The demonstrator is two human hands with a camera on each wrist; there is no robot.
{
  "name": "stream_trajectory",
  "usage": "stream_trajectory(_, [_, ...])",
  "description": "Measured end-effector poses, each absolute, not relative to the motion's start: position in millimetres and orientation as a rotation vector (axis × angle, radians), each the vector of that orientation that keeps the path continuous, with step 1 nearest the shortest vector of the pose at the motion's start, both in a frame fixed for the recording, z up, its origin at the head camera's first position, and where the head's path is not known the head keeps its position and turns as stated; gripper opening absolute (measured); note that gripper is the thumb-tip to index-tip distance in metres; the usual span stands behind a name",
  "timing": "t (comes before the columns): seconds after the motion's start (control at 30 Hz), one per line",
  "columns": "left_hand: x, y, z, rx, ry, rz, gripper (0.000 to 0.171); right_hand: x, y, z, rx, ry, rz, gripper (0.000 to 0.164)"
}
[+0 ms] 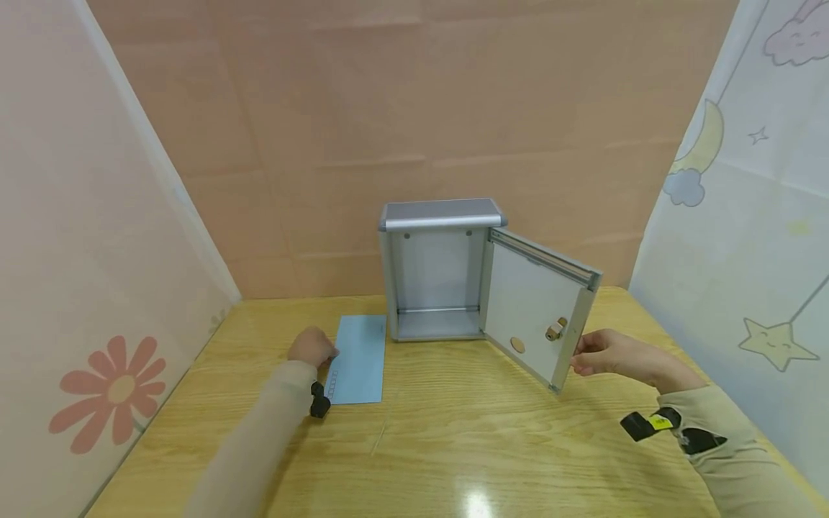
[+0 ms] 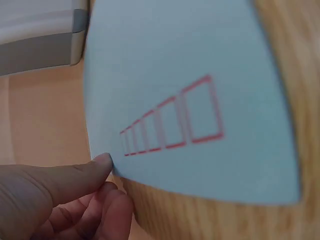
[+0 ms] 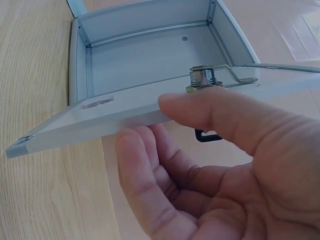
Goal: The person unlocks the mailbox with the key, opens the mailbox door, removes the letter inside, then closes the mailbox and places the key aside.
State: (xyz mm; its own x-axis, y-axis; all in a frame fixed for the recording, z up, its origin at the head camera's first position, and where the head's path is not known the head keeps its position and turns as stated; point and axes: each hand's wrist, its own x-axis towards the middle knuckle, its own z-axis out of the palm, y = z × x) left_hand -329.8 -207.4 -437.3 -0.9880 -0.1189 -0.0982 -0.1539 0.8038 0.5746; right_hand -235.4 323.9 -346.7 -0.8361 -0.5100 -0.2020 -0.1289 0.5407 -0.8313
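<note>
A light blue envelope (image 1: pixel 360 360) with a row of red postcode boxes is left of a silver metal letter box (image 1: pixel 437 280). At its near left edge my left hand (image 1: pixel 313 347) pinches it, thumb (image 2: pixel 102 165) on top and fingers below; the paper bows slightly in the left wrist view. The letter box stands upright, its door (image 1: pixel 531 302) swung out to the right. My right hand (image 1: pixel 609 354) holds the door's free edge between thumb and fingers, just below the lock (image 3: pixel 202 77). No contents show inside the box.
The wooden table (image 1: pixel 440 446) runs up to a pinkish-brown backdrop (image 1: pixel 401 108). White printed panels flank it, with a flower (image 1: pixel 121 388) on the left and a star (image 1: pixel 777 345) on the right. A key or black tag (image 3: pixel 207 135) hangs at the door's outer side.
</note>
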Motion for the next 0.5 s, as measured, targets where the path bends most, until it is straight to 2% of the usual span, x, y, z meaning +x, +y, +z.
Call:
stream_trajectory(0.07, [-330,-203,-435,-0.209,2.985,0.818,0.025,-235,324,-346,-0.513,2.363,-1.216,0.036])
stream_trajectory(0.17, [-330,-197,-431,-0.127,3.069,0.631,0.018,-235,325,-344,-0.513,2.375,-1.198,0.036])
stream_trajectory(0.23, [-332,-192,-428,-0.014,3.126,0.462,0.013,-235,326,-343,-0.511,2.379,-1.192,0.035])
stream_trajectory(0.33, [-335,-184,-420,0.218,3.215,0.308,0.015,-235,326,-343,-0.52,2.376,-1.189,0.034])
stream_trajectory(0.4, [-339,-176,-412,0.306,3.215,0.475,0.016,-236,326,-344,-0.521,2.365,-1.199,0.035])
stream_trajectory(0.5, [-344,-164,-402,0.386,3.008,1.118,0.016,-236,325,-345,-0.515,2.347,-1.216,0.035])
